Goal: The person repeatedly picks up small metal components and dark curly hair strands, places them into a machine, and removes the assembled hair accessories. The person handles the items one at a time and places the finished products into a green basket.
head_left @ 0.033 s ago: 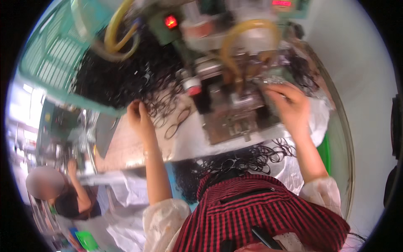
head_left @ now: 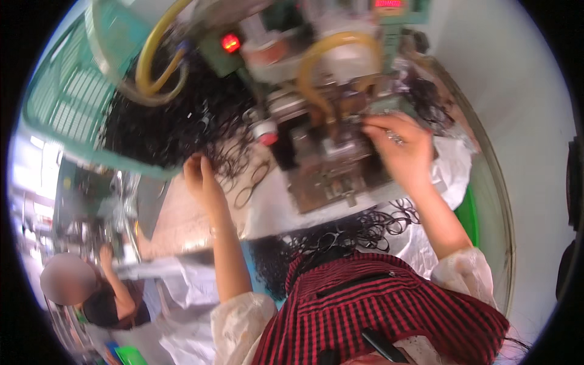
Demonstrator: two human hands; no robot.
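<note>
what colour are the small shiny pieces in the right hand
Silvery; the small shiny pieces in the right hand show best in the head view.

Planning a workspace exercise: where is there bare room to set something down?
Bare: tan tabletop left of the left forearm, and white sheeting between that forearm and the machine. Crowded: black loops heaped beyond the left hand; the machine beside the right hand.

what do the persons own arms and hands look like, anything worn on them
The left hand and right hand are ungloved, the forearms bare. The left sleeve and right sleeve are loose, whitish and thin-looking. Blur hides whether anything circles the left wrist.
</note>
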